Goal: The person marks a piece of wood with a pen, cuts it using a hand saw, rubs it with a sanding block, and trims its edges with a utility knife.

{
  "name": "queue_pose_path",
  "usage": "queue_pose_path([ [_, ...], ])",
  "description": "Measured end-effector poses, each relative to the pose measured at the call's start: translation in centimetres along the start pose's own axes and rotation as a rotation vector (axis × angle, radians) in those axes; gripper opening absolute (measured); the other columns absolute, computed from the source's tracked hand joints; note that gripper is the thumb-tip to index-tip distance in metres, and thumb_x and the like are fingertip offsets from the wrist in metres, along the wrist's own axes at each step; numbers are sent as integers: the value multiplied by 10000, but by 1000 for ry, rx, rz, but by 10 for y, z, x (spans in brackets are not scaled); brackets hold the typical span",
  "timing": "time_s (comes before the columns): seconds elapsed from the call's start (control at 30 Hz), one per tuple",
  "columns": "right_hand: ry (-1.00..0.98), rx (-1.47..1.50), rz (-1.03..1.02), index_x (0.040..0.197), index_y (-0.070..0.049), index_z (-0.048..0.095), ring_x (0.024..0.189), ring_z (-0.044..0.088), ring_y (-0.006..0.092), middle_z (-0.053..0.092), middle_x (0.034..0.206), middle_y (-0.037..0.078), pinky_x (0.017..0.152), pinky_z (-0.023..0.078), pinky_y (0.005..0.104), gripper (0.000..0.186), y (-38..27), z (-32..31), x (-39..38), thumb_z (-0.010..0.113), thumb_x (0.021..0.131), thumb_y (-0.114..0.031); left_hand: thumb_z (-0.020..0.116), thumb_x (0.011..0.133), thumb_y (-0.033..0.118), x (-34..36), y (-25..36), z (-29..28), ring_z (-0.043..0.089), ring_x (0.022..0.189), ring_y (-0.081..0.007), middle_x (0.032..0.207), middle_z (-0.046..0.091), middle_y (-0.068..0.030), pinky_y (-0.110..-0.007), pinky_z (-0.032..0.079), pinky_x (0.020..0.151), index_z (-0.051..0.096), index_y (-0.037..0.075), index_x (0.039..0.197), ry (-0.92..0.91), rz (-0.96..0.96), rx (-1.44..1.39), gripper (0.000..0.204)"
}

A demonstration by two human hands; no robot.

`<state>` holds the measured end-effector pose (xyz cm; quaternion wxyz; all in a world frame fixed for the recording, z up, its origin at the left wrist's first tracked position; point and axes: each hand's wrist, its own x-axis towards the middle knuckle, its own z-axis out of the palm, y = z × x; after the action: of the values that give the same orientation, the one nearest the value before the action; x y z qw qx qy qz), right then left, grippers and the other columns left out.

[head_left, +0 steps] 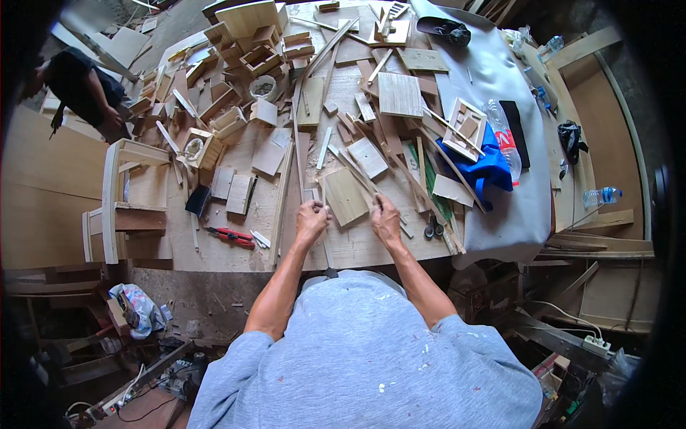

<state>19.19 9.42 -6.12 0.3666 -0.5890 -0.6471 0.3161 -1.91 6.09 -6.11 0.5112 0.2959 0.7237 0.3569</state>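
Tan wood makes up the broad, flat table (214,259), which spreads beneath and beyond the fingers of our left hand (312,220) and our right hand (386,217). Well to the right of our right fingers, a smooth silver-grey sheet (511,229) drapes over it, with a crumpled bright-blue cloth (489,170) partly on top. Between our two sets of fingers, and slightly beyond them, lies a flat, squarish, light-brown wooden board (346,194). To the left of our left fingers, well apart, we see a long red-and-black hand tool (232,237); to the right of our right fingers, nearer, sits a pair of dark-handled scissors (433,228).

Slimmest are the narrow, pale wooden strips (359,176): one slants along the board's far side toward our right fingertips, and others overlap near our left. Our fingers on both hands are curled and drawn narrow. We cannot tell whether either set has closed on a strip, since the pieces cross behind the fingertips.

We judge the step in hand to be picking out or lining up these strips. The next move, we think, calls for a light pinch and level wrists, keeping neighbouring scraps undisturbed.
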Motion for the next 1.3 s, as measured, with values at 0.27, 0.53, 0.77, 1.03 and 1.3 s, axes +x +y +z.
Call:
queue_pose_path([
  [0.27,182,-421,-162,1150,34,600,1047,588,393,592,1171,226,904,486,436,363,18,-56,23,575,794,-30,603,848,67,29,37,-18,597,867,-368,923,615,-197,-452,493,747,618,-35,1007,329,572,629,190],
  [0.53,-142,-194,-191,1205,10,561,1047,564,389,572,1116,230,912,468,435,450,-5,-15,-33,647,774,-84,674,605,-55,27,53,6,504,1092,-385,1148,527,-195,-417,464,956,513,8,1135,4,817,975,558],
  [0.77,-135,56,187,1247,46,512,922,624,361,624,1018,248,840,495,430,480,-10,-7,-30,556,786,-79,728,707,68,6,13,7,507,1105,-413,1130,530,-259,-450,449,954,532,-16,1173,15,583,831,513],
  [1.03,-91,309,85,1277,1,521,971,668,268,670,1036,197,856,523,353,447,16,-12,-30,456,836,15,753,732,147,-24,5,-2,577,1016,-394,1071,587,-268,-440,471,899,561,-22,1206,-24,450,787,538],
  [1.3,-107,-45,124,1179,7,591,934,654,315,655,1030,207,846,517,391,358,6,-61,-17,533,827,-23,635,867,187,-52,-12,-98,651,733,-326,798,671,-177,-417,502,687,684,4,880,614,381,555,190],
])
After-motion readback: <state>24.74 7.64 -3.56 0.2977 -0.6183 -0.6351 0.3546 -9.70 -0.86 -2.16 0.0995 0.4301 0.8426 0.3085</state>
